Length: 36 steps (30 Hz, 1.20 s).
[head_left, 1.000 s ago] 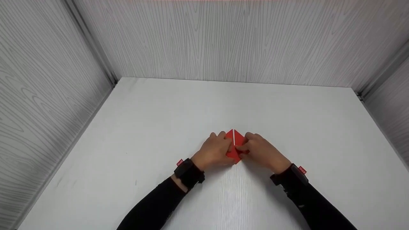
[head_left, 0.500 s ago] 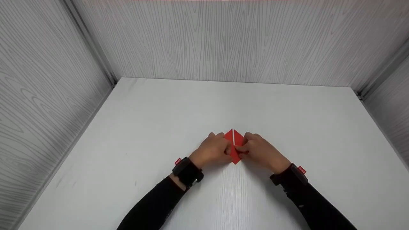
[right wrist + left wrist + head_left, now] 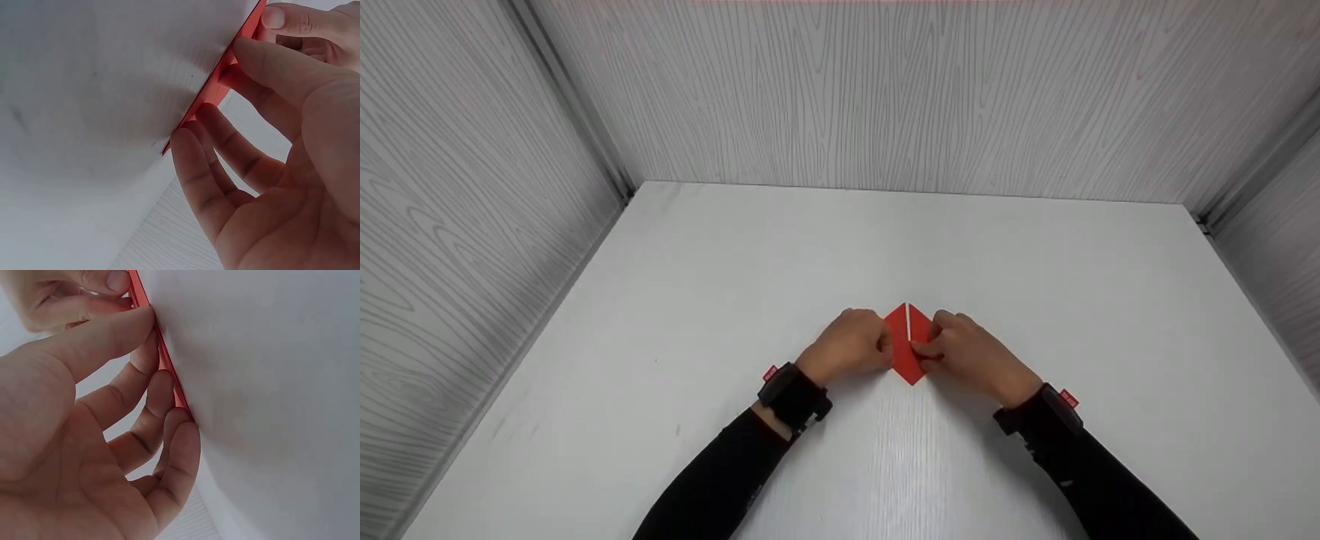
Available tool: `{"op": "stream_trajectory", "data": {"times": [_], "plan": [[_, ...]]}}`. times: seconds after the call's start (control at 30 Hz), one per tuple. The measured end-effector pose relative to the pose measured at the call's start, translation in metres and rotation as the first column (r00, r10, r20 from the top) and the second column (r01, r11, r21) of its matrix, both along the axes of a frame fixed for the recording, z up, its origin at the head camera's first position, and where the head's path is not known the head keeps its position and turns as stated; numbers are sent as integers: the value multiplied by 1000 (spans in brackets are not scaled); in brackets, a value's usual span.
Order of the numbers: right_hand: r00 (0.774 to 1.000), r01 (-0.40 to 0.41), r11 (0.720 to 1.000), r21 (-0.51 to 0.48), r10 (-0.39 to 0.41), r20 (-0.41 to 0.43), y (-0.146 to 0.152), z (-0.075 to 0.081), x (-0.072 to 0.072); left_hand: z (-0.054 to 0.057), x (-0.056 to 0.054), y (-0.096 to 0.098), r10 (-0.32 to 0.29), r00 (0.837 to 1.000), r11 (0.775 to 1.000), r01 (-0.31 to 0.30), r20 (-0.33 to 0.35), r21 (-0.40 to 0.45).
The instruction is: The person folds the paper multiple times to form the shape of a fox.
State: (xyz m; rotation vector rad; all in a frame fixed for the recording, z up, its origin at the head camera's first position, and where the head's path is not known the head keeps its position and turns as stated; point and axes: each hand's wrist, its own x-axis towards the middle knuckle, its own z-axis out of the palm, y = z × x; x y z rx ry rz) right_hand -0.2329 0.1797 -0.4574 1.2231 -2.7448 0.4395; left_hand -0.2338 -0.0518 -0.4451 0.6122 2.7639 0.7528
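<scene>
A small piece of folded red paper (image 3: 901, 346) lies at the middle of the white tabletop. Two flaps form points at its far end, a narrow slit between them. My left hand (image 3: 846, 343) is at the paper's left edge, pinching it between thumb and curled fingers. On the opposite side my right hand (image 3: 971, 360) grips the right part, its thumb near the centre line. From each wrist the paper appears as a thin red strip, with the left fingertips (image 3: 181, 439) and right fingertips (image 3: 185, 149) along it. Most of the paper's right side is hidden under the right hand.
The white tabletop (image 3: 750, 255) spreads around the hands. Grey wood-grain panels stand behind it (image 3: 840, 97) and at the left (image 3: 457, 225) and right sides. Black bands (image 3: 795, 397) sit on both wrists, over dark sleeves.
My left hand has slid left from the paper's middle to its left edge, uncovering more of the left flap. My right hand and the paper have stayed in place.
</scene>
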Motion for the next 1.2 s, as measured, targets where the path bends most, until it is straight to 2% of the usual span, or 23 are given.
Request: {"op": "stream_trajectory", "data": {"times": [0.3, 0.53, 0.7, 0.87, 1.07, 1.2], "plan": [[1000, -7, 1000, 12, 7, -14, 1, 0, 0, -1, -6, -10, 47, 999, 998, -48, 16, 38], [999, 20, 1000, -5, -20, 32, 0, 1, 1, -1, -11, -17, 77, 997, 997, -78, 12, 30], [999, 25, 1000, 3, -26, 35, 0, 1, 1, -1, -15, -22, 109, 994, 994, -109, 16, 30], [997, 35, 999, 9, -35, 65, -1, 1, 1, -2, -17, -27, 141, 990, 989, -141, -1, 37], [997, 31, 1000, 0, -31, 69, 0, 1, 1, -2, -18, -30, 143, 988, 989, -142, -54, 30], [996, 34, 999, 1, -34, 77, -1, 2, 2, -3, -19, -33, 182, 983, 983, -180, -40, 35]]}}
